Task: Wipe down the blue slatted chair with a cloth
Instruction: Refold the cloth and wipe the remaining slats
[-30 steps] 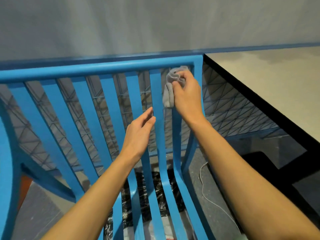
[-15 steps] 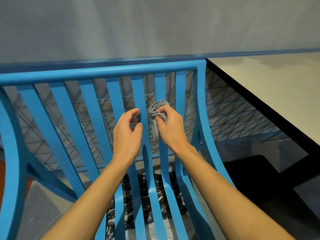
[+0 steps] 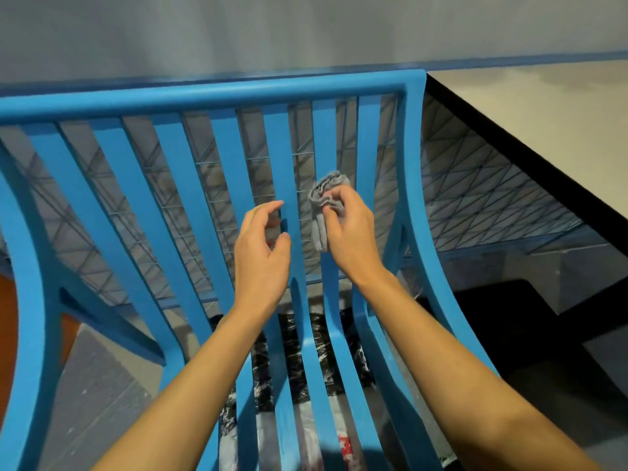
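While looking down from head height, finds a bright blue plastic slatted chair (image 3: 204, 100) filling most of the view, with curved backrest slats sweeping down into the seat. Grips a small crumpled grey cloth (image 3: 323, 202) in the right hand (image 3: 350, 232), with thumb and curled fingers clamped on the bunched upper part. Presses that cloth against the front of the second slat (image 3: 324, 141) in from the right-hand side post, about halfway down the backrest. Places the cloth just left of and above the knuckles, with a narrow tail hanging down the slat beside the palm. Holds the left hand (image 3: 261, 253) at the neighbouring slat (image 3: 277, 147) to the left, with fingers half curled and thumb tip over that slat's front. Cannot tell whether closed round the slat or merely touching it. Hands near each other, not touching. Behind the backrest, shows grey wire mesh (image 3: 492, 185) and a plain pale grey wall (image 3: 306, 28). To the right, shows a beige surface with a black edge (image 3: 543, 113). Under the seat, through the gaps, shows crinkled black-and-white plastic (image 3: 295, 338).
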### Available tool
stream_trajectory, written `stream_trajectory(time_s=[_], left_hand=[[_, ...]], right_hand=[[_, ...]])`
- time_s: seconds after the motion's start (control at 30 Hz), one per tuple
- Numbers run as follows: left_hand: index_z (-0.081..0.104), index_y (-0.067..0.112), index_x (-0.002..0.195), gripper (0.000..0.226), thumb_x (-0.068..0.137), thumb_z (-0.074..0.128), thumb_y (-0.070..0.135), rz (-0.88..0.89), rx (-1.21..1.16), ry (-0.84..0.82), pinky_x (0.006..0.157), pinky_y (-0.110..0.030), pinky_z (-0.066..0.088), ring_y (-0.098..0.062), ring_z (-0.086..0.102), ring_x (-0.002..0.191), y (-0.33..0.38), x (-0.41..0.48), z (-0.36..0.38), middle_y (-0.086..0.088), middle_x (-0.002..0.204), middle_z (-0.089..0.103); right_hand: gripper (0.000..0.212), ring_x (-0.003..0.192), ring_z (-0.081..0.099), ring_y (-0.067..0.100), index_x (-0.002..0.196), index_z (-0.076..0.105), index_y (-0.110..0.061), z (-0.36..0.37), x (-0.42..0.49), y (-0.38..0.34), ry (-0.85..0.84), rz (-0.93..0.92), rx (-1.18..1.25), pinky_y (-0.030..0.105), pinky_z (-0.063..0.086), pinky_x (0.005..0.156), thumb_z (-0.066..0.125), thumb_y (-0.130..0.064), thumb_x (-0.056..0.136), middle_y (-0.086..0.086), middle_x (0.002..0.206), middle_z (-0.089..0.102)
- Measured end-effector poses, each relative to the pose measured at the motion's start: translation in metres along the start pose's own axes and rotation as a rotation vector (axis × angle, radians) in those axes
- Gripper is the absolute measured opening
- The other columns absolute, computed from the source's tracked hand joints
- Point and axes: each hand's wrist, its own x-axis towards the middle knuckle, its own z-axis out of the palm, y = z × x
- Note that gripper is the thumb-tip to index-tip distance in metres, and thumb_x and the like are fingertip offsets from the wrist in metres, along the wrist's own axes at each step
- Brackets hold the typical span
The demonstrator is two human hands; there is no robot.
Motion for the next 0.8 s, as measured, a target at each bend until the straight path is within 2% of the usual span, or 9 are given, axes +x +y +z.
stream_trajectory(time_s=[0.1,0.2,0.4,0.5,0.57,0.63,0.7,0.73,0.8], left_hand=[[0.055,0.027,0.126,0.040,0.093,0.050,0.005,-0.020,0.007,-0.021,0.075,-0.001,0.039,0.017,0.048,0.090,-0.010,-0.008,0.003,0.013,0.124,0.052],[0.055,0.025,0.127,0.039,0.093,0.050,0.006,-0.030,0.014,-0.034,0.073,-0.001,0.040,0.018,0.047,0.078,-0.017,-0.009,0.005,0.014,0.123,0.053],[0.055,0.026,0.127,0.039,0.094,0.050,0.006,-0.076,0.023,-0.040,0.074,-0.003,0.039,0.019,0.048,0.088,-0.021,-0.007,0.002,0.015,0.125,0.054],[0.055,0.027,0.125,0.039,0.093,0.050,0.005,-0.075,0.013,-0.025,0.075,-0.009,0.044,0.018,0.049,0.088,-0.019,-0.005,0.000,0.017,0.121,0.054],[0.053,0.026,0.129,0.041,0.094,0.050,0.005,-0.074,-0.005,-0.012,0.079,-0.012,0.046,0.018,0.050,0.093,-0.018,-0.004,-0.002,0.016,0.125,0.053],[0.046,0.026,0.139,0.046,0.096,0.051,0.011,-0.100,-0.047,-0.045,0.093,-0.012,0.041,0.013,0.048,0.112,-0.017,0.003,-0.004,0.015,0.137,0.049],[0.040,0.025,0.145,0.045,0.101,0.046,0.021,-0.191,-0.195,-0.115,0.108,-0.023,0.034,-0.001,0.043,0.130,-0.007,0.017,-0.005,0.012,0.145,0.045],[0.043,0.023,0.143,0.041,0.102,0.042,0.025,-0.251,-0.298,-0.141,0.110,-0.026,0.034,-0.004,0.045,0.129,0.001,0.025,-0.005,0.009,0.143,0.048],[0.060,0.020,0.123,0.035,0.104,0.034,0.032,-0.343,-0.459,-0.152,0.099,-0.021,0.042,0.000,0.059,0.106,0.015,0.037,-0.005,0.009,0.116,0.066]], right_hand=[[0.013,0.085,0.051,0.007,0.091,0.051,-0.013,0.006,-0.045,0.034,-0.071,0.077,-0.033,0.007,0.037,0.073,0.050,-0.001,0.093,0.005,0.094,0.055],[0.013,0.084,0.050,0.008,0.089,0.052,-0.010,0.013,-0.081,0.070,-0.150,0.161,-0.092,0.010,0.038,0.072,0.049,0.002,0.092,0.004,0.092,0.054],[0.021,0.087,0.051,0.013,0.085,0.052,-0.018,0.028,-0.134,0.123,-0.328,0.413,-0.282,0.021,0.034,0.074,0.048,0.003,0.089,0.002,0.094,0.054],[0.014,0.090,0.054,0.018,0.085,0.056,-0.015,0.027,-0.131,0.121,-0.408,0.471,-0.329,0.022,0.036,0.074,0.051,-0.003,0.090,0.004,0.094,0.057],[0.009,0.089,0.059,0.015,0.085,0.065,-0.013,0.020,-0.114,0.102,-0.425,0.440,-0.290,0.010,0.038,0.071,0.059,-0.007,0.088,0.002,0.088,0.063],[0.007,0.086,0.059,0.007,0.088,0.071,-0.011,0.010,-0.086,0.065,-0.383,0.348,-0.194,-0.001,0.034,0.069,0.065,-0.008,0.085,-0.003,0.087,0.067],[0.011,0.086,0.057,0.000,0.094,0.071,-0.012,0.003,-0.049,0.018,-0.299,0.202,-0.107,0.001,0.035,0.072,0.068,-0.009,0.083,-0.006,0.090,0.068],[0.012,0.085,0.056,-0.002,0.095,0.071,-0.011,0.001,-0.029,-0.004,-0.242,0.118,-0.064,0.003,0.037,0.073,0.069,-0.009,0.083,-0.007,0.089,0.068],[0.013,0.084,0.060,0.002,0.096,0.070,-0.010,0.001,0.008,-0.044,-0.142,-0.034,-0.007,0.008,0.043,0.075,0.068,-0.008,0.083,-0.004,0.089,0.070]])
